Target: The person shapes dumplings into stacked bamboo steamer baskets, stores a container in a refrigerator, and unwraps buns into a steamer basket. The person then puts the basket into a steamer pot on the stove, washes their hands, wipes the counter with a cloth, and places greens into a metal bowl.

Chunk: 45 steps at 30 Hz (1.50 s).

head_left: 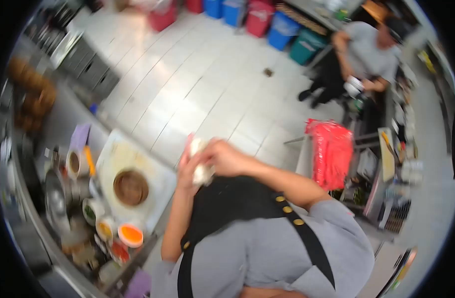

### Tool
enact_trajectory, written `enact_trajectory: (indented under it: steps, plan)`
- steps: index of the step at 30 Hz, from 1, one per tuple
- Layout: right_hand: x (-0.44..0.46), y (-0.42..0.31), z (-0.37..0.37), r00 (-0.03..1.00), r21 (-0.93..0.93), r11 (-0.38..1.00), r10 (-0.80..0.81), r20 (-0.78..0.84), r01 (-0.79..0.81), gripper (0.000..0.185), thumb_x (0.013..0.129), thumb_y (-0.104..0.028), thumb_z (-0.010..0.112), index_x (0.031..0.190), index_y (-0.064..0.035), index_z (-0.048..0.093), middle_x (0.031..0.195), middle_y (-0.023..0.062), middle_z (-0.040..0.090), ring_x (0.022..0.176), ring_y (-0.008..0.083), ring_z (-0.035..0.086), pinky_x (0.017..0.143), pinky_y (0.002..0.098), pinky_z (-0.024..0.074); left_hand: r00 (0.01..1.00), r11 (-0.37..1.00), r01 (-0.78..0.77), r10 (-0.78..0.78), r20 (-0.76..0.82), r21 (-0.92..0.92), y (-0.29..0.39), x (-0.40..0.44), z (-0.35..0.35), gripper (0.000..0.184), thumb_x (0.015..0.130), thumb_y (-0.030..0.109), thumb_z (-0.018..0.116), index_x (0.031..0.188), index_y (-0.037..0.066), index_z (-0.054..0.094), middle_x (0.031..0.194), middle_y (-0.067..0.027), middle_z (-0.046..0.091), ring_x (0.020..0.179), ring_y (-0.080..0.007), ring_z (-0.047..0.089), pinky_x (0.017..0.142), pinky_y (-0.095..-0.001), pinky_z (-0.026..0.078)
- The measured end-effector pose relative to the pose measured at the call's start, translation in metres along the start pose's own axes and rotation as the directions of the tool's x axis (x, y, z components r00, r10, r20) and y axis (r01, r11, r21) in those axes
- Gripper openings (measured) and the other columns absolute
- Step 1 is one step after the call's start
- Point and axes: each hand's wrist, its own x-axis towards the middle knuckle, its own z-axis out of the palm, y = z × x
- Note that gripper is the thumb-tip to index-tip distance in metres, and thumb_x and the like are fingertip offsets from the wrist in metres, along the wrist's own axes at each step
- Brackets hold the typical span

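Observation:
In front of my dark apron, my left hand (pixel 187 171) and my right hand (pixel 221 156) are close together around a whitish, lumpy thing (pixel 203 174). Blur keeps me from telling whether it is cloth, paper or food. My left fingers wrap its left side, while my right hand closes on it from the right. To the left of my hands lies a white cutting board (pixel 113 154) with a round brown bowl or dish (pixel 131 187) on it.
Small containers, among them an orange-filled bowl (pixel 130 235), stand along the left counter. A red plastic-wrapped bundle (pixel 331 154) is at right. A co-worker (pixel 369 52) sits farther back, holding something white. Coloured bins (pixel 283 34) line the far floor.

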Motion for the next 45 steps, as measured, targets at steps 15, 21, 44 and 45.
enact_trajectory:
  steps: [15, 21, 44, 45]
  plan:
    - [-0.014, -0.042, 0.030, 0.998, -0.242, 0.970, -0.020, -0.062, 0.004, 0.036, 0.066, -0.012, 0.074, 0.098, -0.0022, 0.061, 0.125, 0.0187, 0.038, 0.115, 0.0354, 0.040, 0.087, 0.0395, 0.0411, 0.901, 0.998, -0.029, 0.049, -0.430, 0.053, -0.005, -0.030, -0.014, 0.048, 0.093, 0.020, 0.050, 0.132, 0.008, 0.026, 0.097, -0.0111, 0.055, 0.078, -0.0212, 0.060, 0.057, -0.0328, 0.054]
    - [-0.005, -0.008, 0.031, 0.951, 0.235, 0.937, 0.205, 0.233, -0.259, 0.013, 0.072, -0.006, 0.069, 0.076, -0.0006, 0.058, 0.064, 0.0058, 0.056, 0.060, 0.0116, 0.054, 0.054, 0.0278, 0.0452, 0.952, 0.998, -0.065, 0.060, -0.299, -0.005, 0.000, -0.041, -0.036, 0.063, 0.085, 0.005, 0.060, 0.135, 0.014, 0.024, 0.116, -0.0125, 0.047, 0.105, -0.0228, 0.053, 0.085, -0.0372, 0.048]
    - [-0.003, -0.003, 0.048, 0.984, -0.228, 0.969, -0.061, 0.165, 0.098, 0.031, 0.069, -0.017, 0.067, 0.097, -0.0051, 0.060, 0.096, 0.0139, 0.060, 0.084, 0.0353, 0.061, 0.068, 0.0430, 0.0497, 0.993, 0.899, 0.018, -0.066, 0.095, 0.437, 0.013, -0.053, -0.034, 0.044, 0.073, 0.008, 0.055, 0.117, 0.004, 0.051, 0.106, -0.0124, 0.059, 0.091, -0.0286, 0.062, 0.070, -0.0438, 0.053]
    - [0.005, -0.002, 0.049, 0.968, -0.186, 0.967, -0.131, 0.214, 0.172, 0.031, 0.070, -0.017, 0.067, 0.098, -0.0059, 0.061, 0.097, 0.0136, 0.061, 0.085, 0.0348, 0.062, 0.069, 0.0425, 0.0502, 0.957, 0.945, 0.238, -0.267, 0.110, 0.225, 0.001, -0.041, -0.068, 0.054, 0.072, 0.008, 0.056, 0.125, 0.008, 0.044, 0.107, -0.0131, 0.058, 0.088, -0.0289, 0.063, 0.065, -0.0449, 0.055]
